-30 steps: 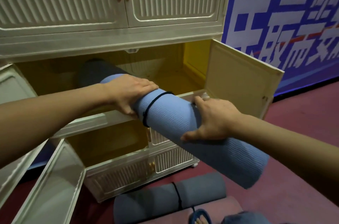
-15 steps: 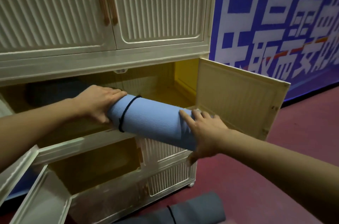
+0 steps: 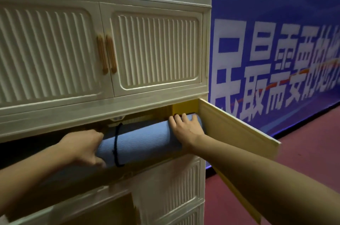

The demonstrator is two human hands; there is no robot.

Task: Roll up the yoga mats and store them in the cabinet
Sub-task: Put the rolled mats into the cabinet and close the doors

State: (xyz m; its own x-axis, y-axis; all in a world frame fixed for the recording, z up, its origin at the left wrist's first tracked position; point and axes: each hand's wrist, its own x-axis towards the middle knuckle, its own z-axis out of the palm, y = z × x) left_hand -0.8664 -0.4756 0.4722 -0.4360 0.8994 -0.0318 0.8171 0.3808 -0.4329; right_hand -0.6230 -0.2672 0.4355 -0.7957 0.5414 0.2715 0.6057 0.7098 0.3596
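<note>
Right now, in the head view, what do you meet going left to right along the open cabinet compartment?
Left hand → black strap around the blue rolled mat → right hand on the mat's end → open cabinet door → red floor.

Left end of the blue mat (image 3: 143, 142) hidden behind the left hand (image 3: 83, 148), blurred. Right hand (image 3: 185, 129) masking the mat's right end. Compartment interior dark at the left edge. Banner lettering (image 3: 276, 70) cut off at the right edge. Lower cabinet (image 3: 171, 188) blurred.
</note>
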